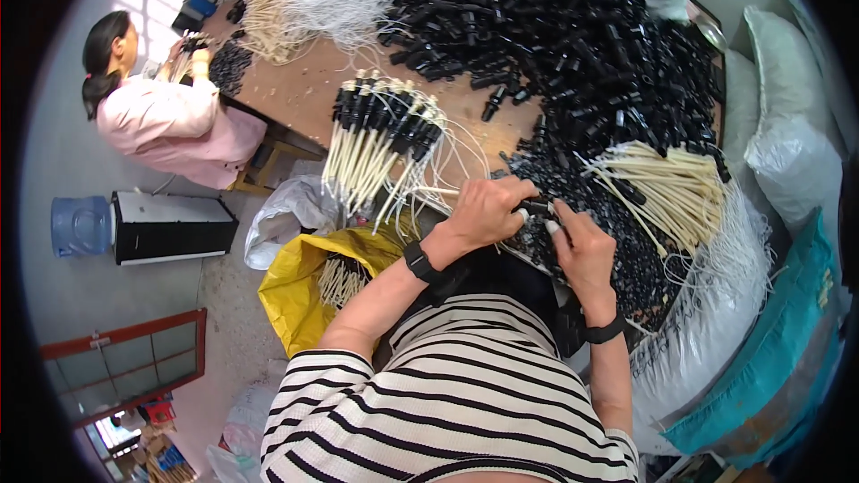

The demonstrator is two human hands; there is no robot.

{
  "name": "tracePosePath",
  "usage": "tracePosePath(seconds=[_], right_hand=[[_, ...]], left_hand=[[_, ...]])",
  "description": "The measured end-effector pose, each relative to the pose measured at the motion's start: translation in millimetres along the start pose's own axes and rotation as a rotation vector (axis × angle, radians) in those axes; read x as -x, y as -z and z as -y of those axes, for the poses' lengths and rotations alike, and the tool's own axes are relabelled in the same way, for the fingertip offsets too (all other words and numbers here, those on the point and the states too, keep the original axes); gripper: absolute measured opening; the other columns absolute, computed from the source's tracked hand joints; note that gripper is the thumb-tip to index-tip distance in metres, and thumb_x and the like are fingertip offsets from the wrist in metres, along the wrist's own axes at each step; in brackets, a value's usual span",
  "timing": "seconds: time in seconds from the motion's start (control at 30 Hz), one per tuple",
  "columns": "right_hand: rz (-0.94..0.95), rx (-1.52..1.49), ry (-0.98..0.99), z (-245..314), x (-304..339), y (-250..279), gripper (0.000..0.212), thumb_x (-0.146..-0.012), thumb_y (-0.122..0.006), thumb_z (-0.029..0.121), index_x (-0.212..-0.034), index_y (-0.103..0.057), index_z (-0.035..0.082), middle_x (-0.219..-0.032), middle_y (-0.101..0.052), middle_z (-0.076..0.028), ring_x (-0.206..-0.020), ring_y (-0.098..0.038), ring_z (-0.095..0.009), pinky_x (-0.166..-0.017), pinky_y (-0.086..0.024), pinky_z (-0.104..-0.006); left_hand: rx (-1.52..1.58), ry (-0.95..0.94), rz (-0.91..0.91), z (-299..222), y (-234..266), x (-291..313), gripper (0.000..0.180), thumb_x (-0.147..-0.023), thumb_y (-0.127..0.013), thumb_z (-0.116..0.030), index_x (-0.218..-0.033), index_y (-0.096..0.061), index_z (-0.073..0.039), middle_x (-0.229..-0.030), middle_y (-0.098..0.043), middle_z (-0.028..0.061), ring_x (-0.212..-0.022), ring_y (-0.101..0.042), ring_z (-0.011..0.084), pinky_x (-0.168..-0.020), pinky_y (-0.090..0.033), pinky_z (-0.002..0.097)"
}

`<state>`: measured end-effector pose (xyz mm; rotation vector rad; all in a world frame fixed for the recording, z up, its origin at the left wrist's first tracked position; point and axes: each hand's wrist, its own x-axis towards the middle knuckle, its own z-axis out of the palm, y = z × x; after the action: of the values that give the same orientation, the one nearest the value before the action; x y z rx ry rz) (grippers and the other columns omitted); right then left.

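My left hand (pixel 488 212) and my right hand (pixel 583 255) meet at the table's near edge, fingers closed on a small black plastic piece (pixel 537 207) between them. A cream-coloured rod (pixel 438 190) runs into my left hand from the left; its far end is hidden by the fingers. Pale covers wrap some fingertips. Just beyond my right hand lies a spread of small black parts (pixel 573 188). Left of my hands rests a bundle of cream rods with black sleeves (pixel 380 130) and thin white cords. To the right lies another bundle of cream rods (pixel 667 197).
Black tubular parts (pixel 555 27) are heaped across the far table (pixel 313 94). More rods with white cords (pixel 286 0) lie far left. A yellow sack (pixel 291 291) stands by my left arm; white sacks (pixel 792 116) and a teal sack (pixel 761 367) line the right. A co-worker (pixel 170 116) sits left.
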<state>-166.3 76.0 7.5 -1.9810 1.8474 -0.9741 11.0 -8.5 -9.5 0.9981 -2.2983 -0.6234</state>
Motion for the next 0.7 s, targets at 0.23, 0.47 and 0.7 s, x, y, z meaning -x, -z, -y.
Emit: tracePosePath(seconds=[0.23, 0.47, 0.7], right_hand=[[-0.182, -0.087, -0.031, 4.4, -19.7, 15.2, 0.011, -0.082, -0.067, 0.005, -0.094, -0.067, 0.003, -0.101, -0.067, -0.013, -0.079, -0.065, -0.031, -0.067, -0.052, -0.0345], [-0.052, -0.032, -0.012, -22.3, 1.8, -8.2, 0.020, -0.077, -0.071, 0.012, -0.095, -0.068, 0.005, -0.096, -0.066, -0.011, -0.083, -0.064, -0.032, -0.070, -0.050, -0.0377], [-0.150, 0.620, -0.434, -77.7, 8.5, 49.9, 0.011, -0.076, -0.069, 0.012, -0.087, -0.067, 0.010, -0.084, -0.063, -0.011, -0.076, -0.063, -0.035, -0.065, -0.048, -0.0447]], left_hand=[[-0.503, 0.170, -0.557, 75.3, 73.2, 2.7, 0.023, -0.067, -0.067, -0.012, -0.090, -0.068, -0.012, -0.084, -0.063, 0.0052, -0.090, -0.058, 0.0267, -0.089, -0.038, 0.0425], [-0.323, 0.181, -0.468, 78.7, 69.6, -13.8, 0.039, -0.066, -0.069, -0.007, -0.105, -0.065, -0.008, -0.107, -0.064, 0.0083, -0.107, -0.056, 0.0279, -0.100, -0.037, 0.0424], [-0.289, 0.105, -0.243, 64.8, -1.7, -79.2, 0.031, -0.074, -0.061, -0.009, -0.105, -0.068, -0.008, -0.113, -0.063, 0.0136, -0.107, -0.055, 0.0354, -0.090, -0.047, 0.0419]])
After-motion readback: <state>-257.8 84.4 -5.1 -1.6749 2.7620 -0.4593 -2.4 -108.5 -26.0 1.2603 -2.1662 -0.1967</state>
